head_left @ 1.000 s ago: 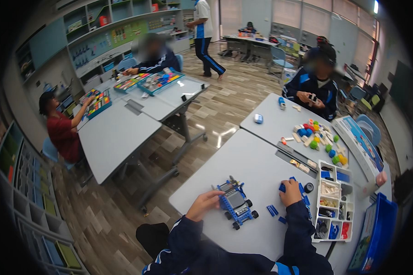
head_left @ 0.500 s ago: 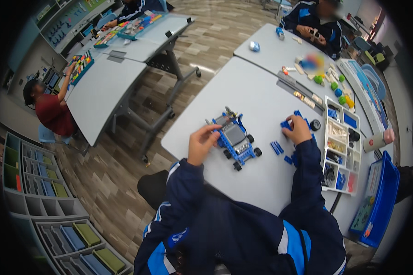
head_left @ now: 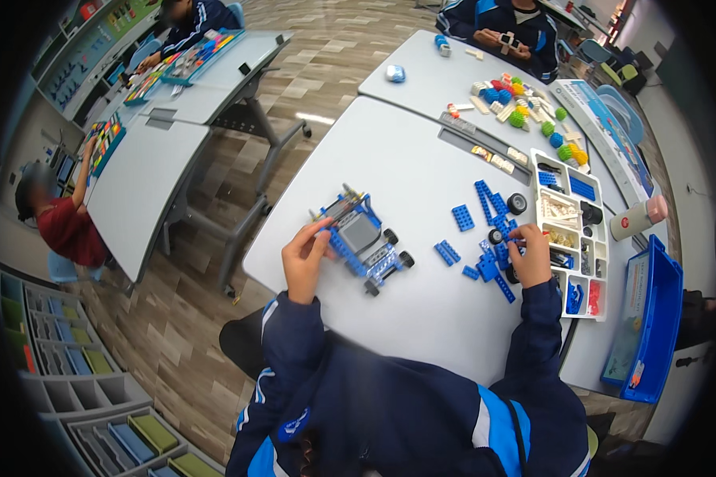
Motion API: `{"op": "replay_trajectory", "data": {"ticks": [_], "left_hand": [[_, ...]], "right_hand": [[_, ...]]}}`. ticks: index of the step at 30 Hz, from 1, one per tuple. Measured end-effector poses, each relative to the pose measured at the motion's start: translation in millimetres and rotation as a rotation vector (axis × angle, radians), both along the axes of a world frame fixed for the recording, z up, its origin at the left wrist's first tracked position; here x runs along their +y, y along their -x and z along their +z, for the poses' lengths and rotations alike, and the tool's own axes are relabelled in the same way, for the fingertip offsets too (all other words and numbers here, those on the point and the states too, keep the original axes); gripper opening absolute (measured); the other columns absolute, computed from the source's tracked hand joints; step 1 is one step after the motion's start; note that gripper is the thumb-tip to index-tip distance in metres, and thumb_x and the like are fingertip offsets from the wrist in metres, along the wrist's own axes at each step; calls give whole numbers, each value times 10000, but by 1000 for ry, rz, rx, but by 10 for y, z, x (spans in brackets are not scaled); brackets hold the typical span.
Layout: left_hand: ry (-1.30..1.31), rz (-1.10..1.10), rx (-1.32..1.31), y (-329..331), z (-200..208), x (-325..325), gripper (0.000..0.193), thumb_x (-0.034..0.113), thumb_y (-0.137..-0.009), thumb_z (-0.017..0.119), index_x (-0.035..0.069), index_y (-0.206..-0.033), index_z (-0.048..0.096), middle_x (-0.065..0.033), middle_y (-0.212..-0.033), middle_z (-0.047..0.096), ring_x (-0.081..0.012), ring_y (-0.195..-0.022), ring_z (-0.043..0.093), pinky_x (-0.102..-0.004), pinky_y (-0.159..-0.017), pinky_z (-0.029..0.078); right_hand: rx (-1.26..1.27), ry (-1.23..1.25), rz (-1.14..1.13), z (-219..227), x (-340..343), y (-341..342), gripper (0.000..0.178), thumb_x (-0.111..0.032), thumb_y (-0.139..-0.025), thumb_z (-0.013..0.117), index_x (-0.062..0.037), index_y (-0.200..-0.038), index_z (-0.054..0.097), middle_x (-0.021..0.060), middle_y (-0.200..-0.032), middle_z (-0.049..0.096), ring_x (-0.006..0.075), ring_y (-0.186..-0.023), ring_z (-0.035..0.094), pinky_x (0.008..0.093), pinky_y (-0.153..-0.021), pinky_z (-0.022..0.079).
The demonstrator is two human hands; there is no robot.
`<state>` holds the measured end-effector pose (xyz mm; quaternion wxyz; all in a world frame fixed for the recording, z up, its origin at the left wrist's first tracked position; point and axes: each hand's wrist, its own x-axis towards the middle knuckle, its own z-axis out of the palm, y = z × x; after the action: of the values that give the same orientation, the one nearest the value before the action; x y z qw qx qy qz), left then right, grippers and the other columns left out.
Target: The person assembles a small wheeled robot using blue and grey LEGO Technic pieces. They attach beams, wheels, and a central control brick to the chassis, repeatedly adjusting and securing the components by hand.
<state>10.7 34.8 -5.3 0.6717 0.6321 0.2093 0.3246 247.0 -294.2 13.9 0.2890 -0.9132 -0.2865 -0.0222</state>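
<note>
On the table, a toy car [head_left: 359, 238] built of blue and grey bricks with small black wheels stands at a slant. The fingertips and thumb of my left hand [head_left: 302, 261] close on its left side. Over a loose heap of blue building bricks [head_left: 489, 258], my right hand [head_left: 531, 256] has its thumb and forefinger bent together among the pieces. What they pinch, if anything, is too small to make out. A blue plate brick [head_left: 462, 217] and a blue studded beam [head_left: 447, 253] lie apart between the hands. Black wheels [head_left: 517, 203] sit by the heap.
A white sorting tray [head_left: 555, 230] of parts stands right of the heap. Beyond it are a pink-capped bottle [head_left: 640, 218] and a blue bin [head_left: 659, 326]. Coloured balls and sticks [head_left: 525, 107] lie across the table before another person [head_left: 505, 36]. Others sit at the left table.
My right hand has moved off the blue plate brick, which now shows, and toward me into the brick heap. My left hand stays at the car. The whole view has shifted.
</note>
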Motion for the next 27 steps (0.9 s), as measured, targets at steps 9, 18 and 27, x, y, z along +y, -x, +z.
{"op": "replay_trajectory", "data": {"ticks": [9,18,27], "left_hand": [[-85,107,54,250,113,-320,452,-11,-918,611,-26,-1359,510,-125,-1420,491,-127,-776,648,-256,-752,530],[-41,204,202,568,159,-237,415,-25,-903,625,-6,-1303,516,-100,-1256,598,-148,-807,675,-260,-728,523],[-439,256,126,440,349,-159,300,-15,-848,690,64,-1136,665,-67,-1142,638,-139,-898,655,-247,-698,523]], "right_hand": [[-252,-120,81,-111,277,-90,134,-70,-800,728,-3,-899,669,151,-969,603,341,-971,580,392,-856,472],[-231,37,34,-290,674,-225,210,-32,-745,703,-42,-925,594,112,-801,582,310,-858,565,412,-756,468],[95,-187,60,-9,611,-85,181,-57,-754,647,-7,-928,638,148,-714,625,297,-649,626,378,-615,490]]}}
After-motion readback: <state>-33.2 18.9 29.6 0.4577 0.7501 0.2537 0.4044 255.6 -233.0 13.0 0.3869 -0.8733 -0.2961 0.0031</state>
